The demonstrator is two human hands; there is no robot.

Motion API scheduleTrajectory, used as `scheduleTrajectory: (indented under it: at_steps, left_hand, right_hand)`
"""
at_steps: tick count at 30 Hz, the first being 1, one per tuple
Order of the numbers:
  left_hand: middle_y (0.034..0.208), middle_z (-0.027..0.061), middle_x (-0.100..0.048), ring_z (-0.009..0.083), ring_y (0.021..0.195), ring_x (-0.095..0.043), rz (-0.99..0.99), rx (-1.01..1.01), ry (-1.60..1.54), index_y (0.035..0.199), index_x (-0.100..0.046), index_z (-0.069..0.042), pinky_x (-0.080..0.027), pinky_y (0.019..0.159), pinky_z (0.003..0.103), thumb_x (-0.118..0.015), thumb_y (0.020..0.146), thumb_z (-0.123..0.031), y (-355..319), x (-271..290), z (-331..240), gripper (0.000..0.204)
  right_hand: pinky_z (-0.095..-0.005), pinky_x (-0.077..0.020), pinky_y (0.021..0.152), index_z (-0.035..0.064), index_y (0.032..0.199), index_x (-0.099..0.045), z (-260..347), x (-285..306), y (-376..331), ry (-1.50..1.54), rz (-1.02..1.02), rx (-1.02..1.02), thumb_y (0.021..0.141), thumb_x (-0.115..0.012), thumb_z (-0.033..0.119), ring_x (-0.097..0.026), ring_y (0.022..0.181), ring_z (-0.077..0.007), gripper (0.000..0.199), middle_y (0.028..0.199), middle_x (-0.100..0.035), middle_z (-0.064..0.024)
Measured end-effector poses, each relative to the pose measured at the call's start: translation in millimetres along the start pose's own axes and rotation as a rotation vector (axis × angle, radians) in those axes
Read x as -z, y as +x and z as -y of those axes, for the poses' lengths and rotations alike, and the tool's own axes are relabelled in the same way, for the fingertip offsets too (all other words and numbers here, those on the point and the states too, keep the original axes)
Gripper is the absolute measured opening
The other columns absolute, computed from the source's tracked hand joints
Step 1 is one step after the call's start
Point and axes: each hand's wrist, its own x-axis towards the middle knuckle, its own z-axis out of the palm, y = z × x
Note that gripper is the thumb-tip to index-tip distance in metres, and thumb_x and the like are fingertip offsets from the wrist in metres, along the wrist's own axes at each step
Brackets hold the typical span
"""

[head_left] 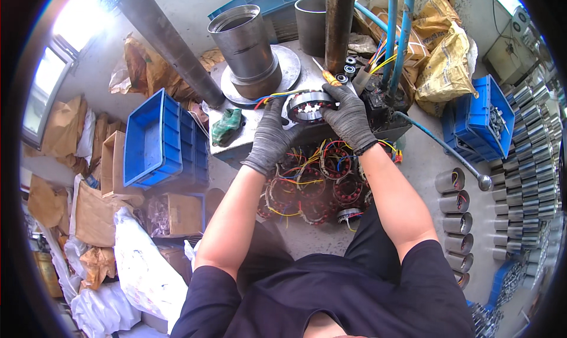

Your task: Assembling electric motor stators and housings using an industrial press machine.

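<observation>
Overhead, both hands in grey work gloves meet on a wound stator ring [309,106] lying flat on the steel press table [245,128]. Left hand [270,134]: fingers spread and curled onto the ring's left rim, thumb side toward the winding leads. Right hand [349,117]: fingers curved over the ring's right and near edge, gripping it. Ring held between the two hands, bore facing up, copper coils visible inside.

Coloured lead wires [276,97] (blue, yellow, red) trail from the ring's left side across the table. Just behind the ring: a dark vertical press column [339,19]. An orange-handled screwdriver [328,75] lies beside its base. Left of the column stands a large steel sleeve [243,42] on a round flange plate. A green rag [227,125] sits on the table's left part, well apart from the ring.

Below the table edge, between the forearms: a heap of wound stators [316,181] with tangled coloured wires, on the floor. Left: stacked blue plastic crates [155,138]. Right: a blue bin of metal parts [481,116], a lever with ball end [455,156], and a column of short metal housings [456,223] on the floor. Two blue hoses [398,28] rise behind the right hand.
</observation>
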Motion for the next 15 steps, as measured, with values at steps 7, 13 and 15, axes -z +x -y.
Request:
scheduleTrajectory:
  at_steps: [7, 13, 15]
  left_hand:
    - [0.123, 0.019, -0.068, 0.0259, 0.114, -0.069, 0.025, 0.01, -0.243, 0.153, -0.041, -0.005, -0.057, 0.098, 0.037, -0.072, 0.086, -0.005, 23, -26, 46, 0.074]
    - [0.127, 0.019, -0.066, 0.0264, 0.114, -0.069, 0.098, 0.059, -0.786, 0.151, -0.042, -0.005, -0.057, 0.103, 0.037, -0.083, 0.076, -0.008, 43, -58, 109, 0.085]
    - [0.128, 0.0201, -0.066, 0.0287, 0.115, -0.069, 0.061, 0.026, -0.579, 0.15, -0.043, -0.005, -0.057, 0.102, 0.038, -0.083, 0.076, -0.01, 40, -55, 98, 0.085]
  right_hand:
    - [-0.0437, -0.052, 0.105, 0.0028, 0.134, -0.065, -45, 22, 20, -0.019, -0.049, 0.103, 0.078, -0.082, 0.018, -0.065, 0.122, -0.0338, 0.06, 0.136, -0.064, -0.0188]
    - [-0.0499, -0.0494, 0.102, 0.015, 0.129, -0.071, -74, -3, 18, -0.626, -0.007, -0.109, 0.079, -0.082, 0.045, -0.063, 0.117, -0.036, 0.058, 0.12, -0.069, -0.0145]
    - [-0.0511, -0.0492, 0.1, 0.0166, 0.126, -0.074, -82, -8, 19, -0.63, -0.046, -0.104, 0.08, -0.083, 0.047, -0.063, 0.113, -0.0367, 0.055, 0.119, -0.069, -0.0131]
